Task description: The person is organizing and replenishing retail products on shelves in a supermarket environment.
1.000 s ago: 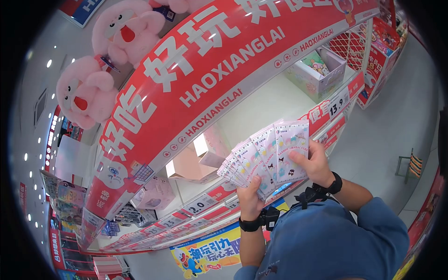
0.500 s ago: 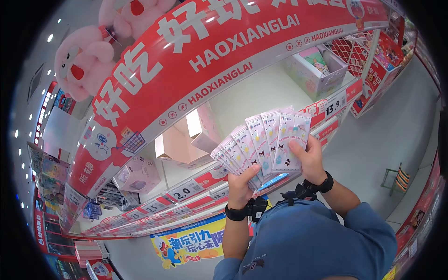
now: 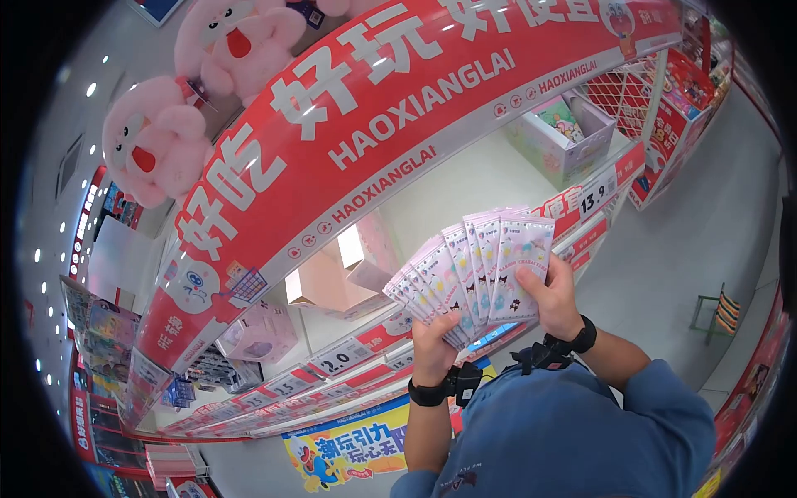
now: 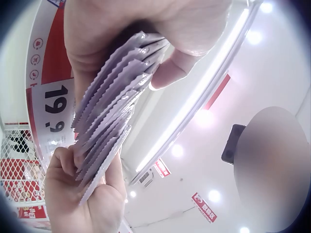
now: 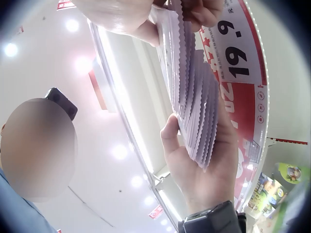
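Both hands hold a fan of pale pink card packets (image 3: pixel 465 278) with cartoon characters on their fronts, in front of the shelf. My left hand (image 3: pixel 433 349) pinches the lower left end, its thumb across the front. At the right end, my right hand (image 3: pixel 558 300) grips the outermost packet with its thumb on the printed face. In the left wrist view the zigzag-cut packet edges (image 4: pixel 104 109) lie in overlapping layers between the two hands. The right wrist view shows the stacked packets (image 5: pixel 194 102) edge-on.
Behind the hands is a white shelf (image 3: pixel 448 187) with an open pink box (image 3: pixel 332 282) and another box (image 3: pixel 564 137) at the right. A red sign (image 3: pixel 332 124) arches above, with pink plush toys (image 3: pixel 158 141) over it. A folding stool (image 3: pixel 721 317) stands on the floor at right.
The packets are spread further apart, with more of their edges showing in the middle and right of the fan. The head view dipped and came back up; both hands keep their hold.
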Motion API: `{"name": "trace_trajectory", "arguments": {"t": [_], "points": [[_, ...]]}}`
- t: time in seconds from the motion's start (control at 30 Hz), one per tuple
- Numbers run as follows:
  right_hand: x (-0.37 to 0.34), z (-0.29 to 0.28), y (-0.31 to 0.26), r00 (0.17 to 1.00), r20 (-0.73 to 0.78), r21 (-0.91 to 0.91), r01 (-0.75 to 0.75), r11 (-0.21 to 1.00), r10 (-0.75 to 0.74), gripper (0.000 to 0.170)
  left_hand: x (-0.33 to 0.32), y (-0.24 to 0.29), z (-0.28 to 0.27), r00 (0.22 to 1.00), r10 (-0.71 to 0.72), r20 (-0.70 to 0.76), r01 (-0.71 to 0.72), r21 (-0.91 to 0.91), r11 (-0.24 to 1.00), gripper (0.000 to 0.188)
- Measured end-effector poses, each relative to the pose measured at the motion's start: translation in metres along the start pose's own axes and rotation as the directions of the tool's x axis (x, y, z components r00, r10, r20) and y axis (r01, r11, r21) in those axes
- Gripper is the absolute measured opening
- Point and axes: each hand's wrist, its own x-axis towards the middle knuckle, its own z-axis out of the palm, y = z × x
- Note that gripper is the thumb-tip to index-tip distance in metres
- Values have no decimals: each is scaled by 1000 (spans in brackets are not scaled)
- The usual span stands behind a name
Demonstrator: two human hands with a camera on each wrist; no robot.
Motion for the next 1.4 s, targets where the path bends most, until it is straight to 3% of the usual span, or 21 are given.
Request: {"name": "trace_trajectory", "arguments": {"t": [0.2,0.4,0.6,0.87,0.97,1.07,1.17,1.3,1.4], "points": [[6,-9,-1,1000,12,29,-25,999,24,30,2,2,7,992,-25,-123,38,109,993,55],[1,-11,-2,1000,-17,40,-15,999,16,32,5,0,20,997,-4,-83,15,126,992,54],[-1,-13,-3,995,88,-58,-36,998,41,34,4,-6,17,986,18,-166,5,142,990,53],[-5,-13,-6,996,87,24,-13,1000,11,36,3,-9,20,988,142,-68,-109,356,928,55],[-5,-18,-7,997,72,41,-1,999,-2,36,5,-12,18,986,131,-104,-101,256,961,64],[-5,-24,-6,998,46,66,29,997,-32,36,3,-13,28,992,100,-79,-99,9,995,67],[-1,-29,-10,998,18,83,58,995,-59,37,8,-14,33,994,66,84,-56,-108,993,69],[2,-36,-16,998,35,12,58,998,-58,39,12,-24,41,995,75,-69,-61,187,980,66],[1,-37,-19,998,28,-51,50,997,-49,39,16,-28,50,993,71,-91,-53,190,980,61]]}}
